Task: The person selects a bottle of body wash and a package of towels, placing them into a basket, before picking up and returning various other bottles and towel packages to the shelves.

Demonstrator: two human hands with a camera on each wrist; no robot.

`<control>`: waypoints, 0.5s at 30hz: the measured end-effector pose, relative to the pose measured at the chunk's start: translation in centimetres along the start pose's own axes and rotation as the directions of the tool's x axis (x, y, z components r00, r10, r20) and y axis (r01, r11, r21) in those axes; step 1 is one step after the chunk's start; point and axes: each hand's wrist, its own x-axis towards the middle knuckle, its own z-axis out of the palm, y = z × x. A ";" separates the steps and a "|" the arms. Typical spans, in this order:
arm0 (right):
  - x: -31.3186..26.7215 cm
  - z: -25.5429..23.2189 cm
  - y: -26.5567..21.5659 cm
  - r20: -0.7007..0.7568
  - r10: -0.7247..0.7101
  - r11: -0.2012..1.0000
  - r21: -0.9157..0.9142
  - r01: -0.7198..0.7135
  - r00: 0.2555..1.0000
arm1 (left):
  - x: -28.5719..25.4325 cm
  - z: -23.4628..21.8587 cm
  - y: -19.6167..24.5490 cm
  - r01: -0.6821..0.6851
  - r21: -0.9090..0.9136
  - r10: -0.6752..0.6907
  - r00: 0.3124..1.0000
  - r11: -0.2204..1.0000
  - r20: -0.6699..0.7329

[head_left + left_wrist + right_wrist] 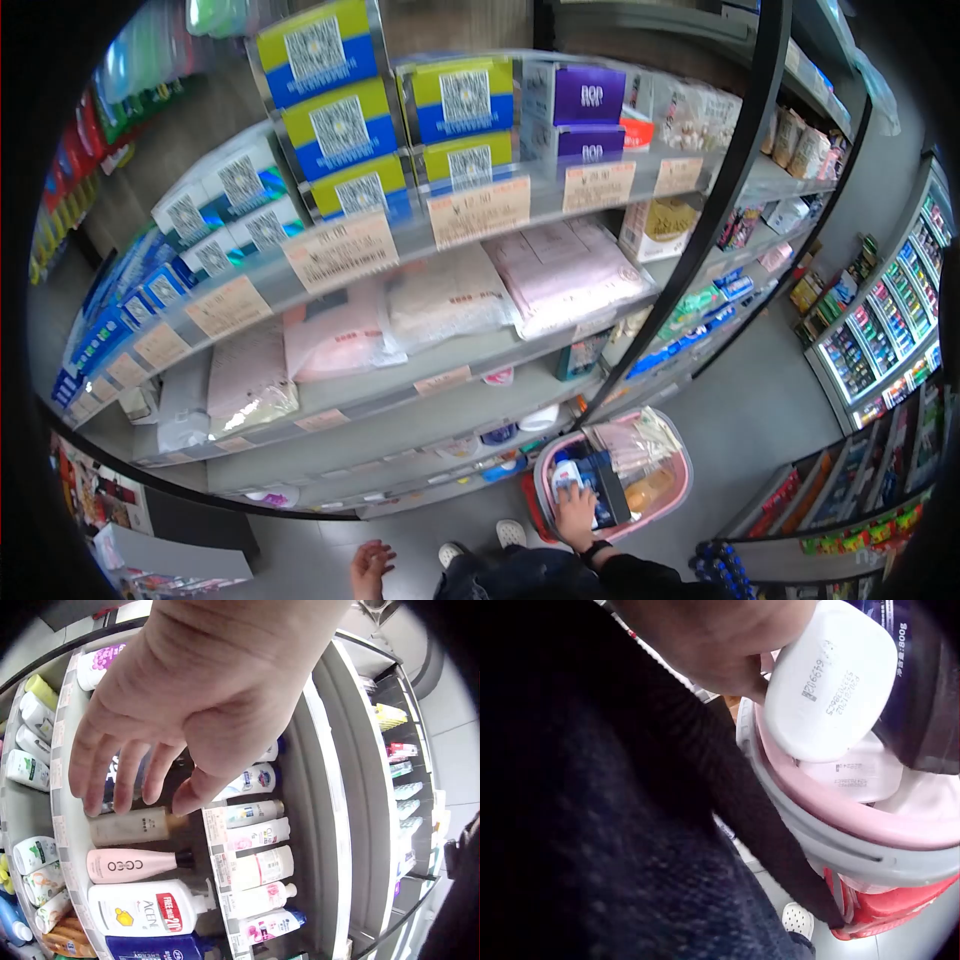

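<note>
White bottle point(829, 682) against right fingers point(575, 494)

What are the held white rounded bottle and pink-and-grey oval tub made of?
White rounded bottle: likely plastic, smooth and softly glossy, codes printed on its base. Pink-and-grey oval tub: probably moulded plastic, satiny, with an even rim.

A black band point(595, 549) circles the wrist just behind the person's right hand point(574, 512), and a plain black sleeve point(640, 576) covers the forearm beyond it. Lower down are dark blue, denim-textured trousers point(660, 874) and white, rounded clogs point(511, 533) dotted with small holes
</note>
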 end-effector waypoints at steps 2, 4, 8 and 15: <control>-0.2 -0.3 0.1 0.026 -0.025 1.000 -0.012 0.026 0.999 | -0.5 -0.8 -1.3 -0.018 0.037 0.016 0.999 0.999 0.048; -0.3 0.2 0.5 0.102 -0.060 0.998 -0.027 0.063 0.993 | -1.3 -1.4 -3.2 -0.053 0.048 0.049 0.995 0.997 0.086; -0.7 2.0 1.1 0.116 -0.092 0.993 -0.060 0.100 0.989 | -2.3 -1.2 -4.3 -0.027 0.069 0.024 0.999 0.997 0.039; -2.3 1.0 1.7 0.029 -0.033 0.999 0.031 0.032 0.999 | -4.1 -1.0 -3.3 -0.047 0.075 0.041 0.995 0.996 0.086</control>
